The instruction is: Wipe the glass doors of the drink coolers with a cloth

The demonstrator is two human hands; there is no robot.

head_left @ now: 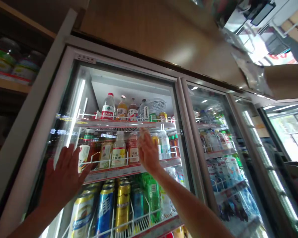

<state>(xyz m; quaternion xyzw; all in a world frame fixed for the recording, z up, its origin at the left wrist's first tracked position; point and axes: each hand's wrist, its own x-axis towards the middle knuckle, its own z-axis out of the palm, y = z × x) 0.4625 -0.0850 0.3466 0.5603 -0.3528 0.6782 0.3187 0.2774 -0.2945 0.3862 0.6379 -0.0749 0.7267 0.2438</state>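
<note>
I look up at a drinks fridge with a glass door. My left hand is spread flat against the glass at the lower left, fingers apart, holding nothing. My right hand is raised with fingers stretched out in front of the middle shelf, by a row of bottles; whether it touches the glass I cannot tell. Above, the top shelf carries bottles and small cans. Below the hands stand tall cans and green bottles.
A grey frame post separates this fridge from a second glass-door fridge full of drinks on the right. More fridge doors continue further right. A wooden shelf with jars hangs at the upper left. A brown panel runs overhead.
</note>
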